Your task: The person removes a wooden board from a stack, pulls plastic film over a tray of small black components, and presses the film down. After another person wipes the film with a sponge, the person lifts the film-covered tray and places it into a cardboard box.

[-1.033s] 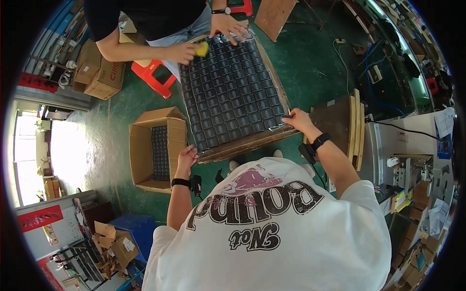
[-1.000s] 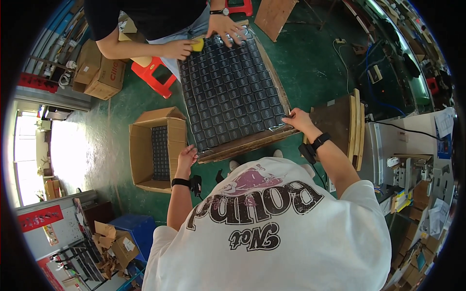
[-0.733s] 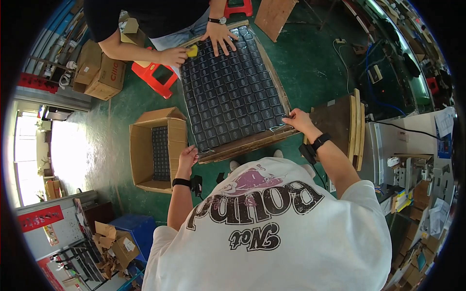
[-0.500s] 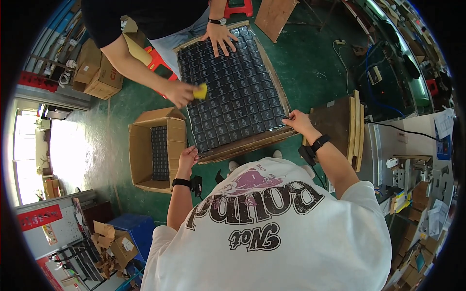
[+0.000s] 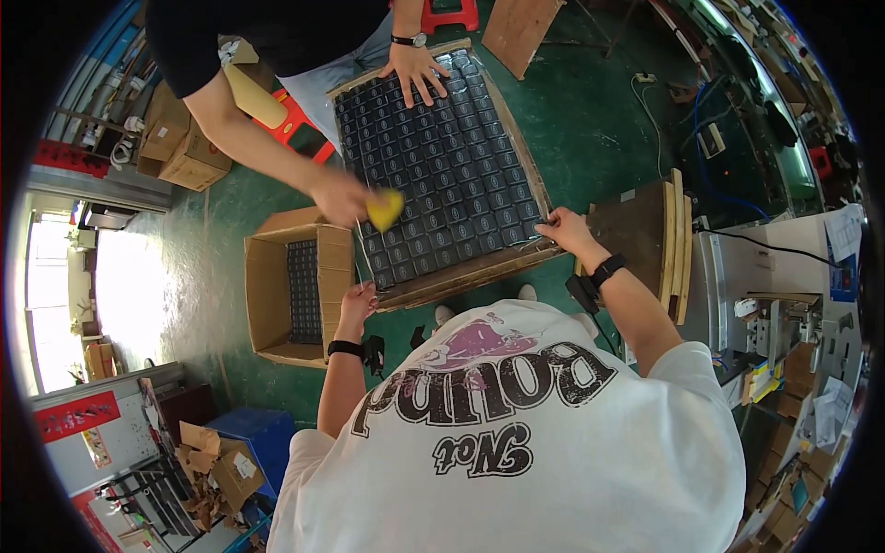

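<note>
- While the left hand [image 5: 358, 301] pinches the black tiled sheet [image 5: 442, 175] at its near left corner, the right hand [image 5: 568, 230] grips the near right one
- sheet's lying on a wooden board [image 5: 461, 278]
- co-worker's hand [image 5: 339, 196] has a yellow tool [image 5: 387, 210] on the left

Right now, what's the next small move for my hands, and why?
Probably hold steady: your left hand and right hand are at the near corners of the black block grid, while a co-worker's blurred hand has a yellow tool over its left part. A tug now might shift it.
</note>
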Demonstrator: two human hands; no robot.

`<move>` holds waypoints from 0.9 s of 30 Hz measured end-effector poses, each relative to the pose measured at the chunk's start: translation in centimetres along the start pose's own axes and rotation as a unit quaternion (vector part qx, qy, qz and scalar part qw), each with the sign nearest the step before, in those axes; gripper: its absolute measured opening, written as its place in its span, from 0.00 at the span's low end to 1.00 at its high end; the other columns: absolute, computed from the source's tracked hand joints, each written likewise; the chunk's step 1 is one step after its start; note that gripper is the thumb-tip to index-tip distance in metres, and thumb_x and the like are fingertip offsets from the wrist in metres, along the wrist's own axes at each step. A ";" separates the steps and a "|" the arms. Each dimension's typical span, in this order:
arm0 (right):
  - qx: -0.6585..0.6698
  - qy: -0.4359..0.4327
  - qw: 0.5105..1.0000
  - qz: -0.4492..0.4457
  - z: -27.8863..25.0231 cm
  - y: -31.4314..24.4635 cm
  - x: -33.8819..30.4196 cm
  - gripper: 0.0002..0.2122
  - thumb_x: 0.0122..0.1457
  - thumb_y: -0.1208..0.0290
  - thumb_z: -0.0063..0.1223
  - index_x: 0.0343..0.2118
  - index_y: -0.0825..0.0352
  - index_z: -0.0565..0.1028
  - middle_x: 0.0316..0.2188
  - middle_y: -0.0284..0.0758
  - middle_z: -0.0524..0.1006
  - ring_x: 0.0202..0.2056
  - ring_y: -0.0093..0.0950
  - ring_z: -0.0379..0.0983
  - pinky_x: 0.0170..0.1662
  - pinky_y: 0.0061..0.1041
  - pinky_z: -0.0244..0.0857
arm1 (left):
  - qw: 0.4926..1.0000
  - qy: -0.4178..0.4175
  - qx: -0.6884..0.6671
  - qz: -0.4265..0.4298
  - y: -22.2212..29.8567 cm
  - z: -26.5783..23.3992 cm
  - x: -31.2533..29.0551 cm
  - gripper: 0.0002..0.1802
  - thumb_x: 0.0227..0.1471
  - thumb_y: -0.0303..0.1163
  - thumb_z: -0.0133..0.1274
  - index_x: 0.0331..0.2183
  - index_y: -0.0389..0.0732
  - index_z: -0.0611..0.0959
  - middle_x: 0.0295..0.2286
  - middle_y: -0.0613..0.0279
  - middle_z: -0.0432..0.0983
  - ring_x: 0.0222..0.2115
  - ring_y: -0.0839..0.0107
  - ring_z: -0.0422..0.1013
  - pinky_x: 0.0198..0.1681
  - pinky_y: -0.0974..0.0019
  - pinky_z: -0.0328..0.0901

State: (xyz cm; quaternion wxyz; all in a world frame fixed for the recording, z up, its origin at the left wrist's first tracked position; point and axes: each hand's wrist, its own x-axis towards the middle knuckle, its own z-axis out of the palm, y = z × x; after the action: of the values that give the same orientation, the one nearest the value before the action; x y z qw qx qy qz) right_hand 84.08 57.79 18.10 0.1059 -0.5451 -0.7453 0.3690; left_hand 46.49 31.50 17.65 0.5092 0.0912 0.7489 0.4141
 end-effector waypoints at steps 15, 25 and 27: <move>0.008 -0.002 1.000 0.005 0.2 0.4 0.0 0.20 0.40 0.58 0.62 0.29 0.70 0.70 0.20 0.36 0.73 0.24 0.27 0.70 0.28 0.23 0.64 | 0.999 -0.002 0.041 -0.002 0.6 0.5 -0.9 0.16 0.50 0.38 0.47 0.40 0.40 0.74 0.20 0.75 0.65 0.19 0.84 0.61 0.23 0.79 0.58; 0.003 -0.001 1.000 0.001 0.1 0.3 0.0 0.20 0.41 0.58 0.61 0.29 0.70 0.70 0.21 0.37 0.73 0.25 0.28 0.70 0.29 0.24 0.64 | 0.999 -0.007 0.046 0.007 0.1 0.5 -0.6 0.11 0.50 0.37 0.47 0.34 0.41 0.74 0.19 0.75 0.65 0.19 0.84 0.61 0.21 0.79 0.57; 0.004 -0.004 1.000 0.009 0.0 0.1 -0.3 0.20 0.41 0.58 0.61 0.29 0.70 0.70 0.21 0.37 0.73 0.25 0.28 0.70 0.29 0.24 0.64 | 0.999 -0.010 0.048 0.007 0.0 0.4 -0.5 0.10 0.50 0.36 0.47 0.33 0.42 0.74 0.19 0.75 0.65 0.19 0.84 0.61 0.21 0.79 0.57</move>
State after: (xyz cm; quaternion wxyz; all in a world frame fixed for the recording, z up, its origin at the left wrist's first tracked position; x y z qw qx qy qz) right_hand 84.24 57.53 18.07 0.1015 -0.5501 -0.7392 0.3750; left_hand 47.06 31.42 17.96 0.5083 0.1252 0.7625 0.3801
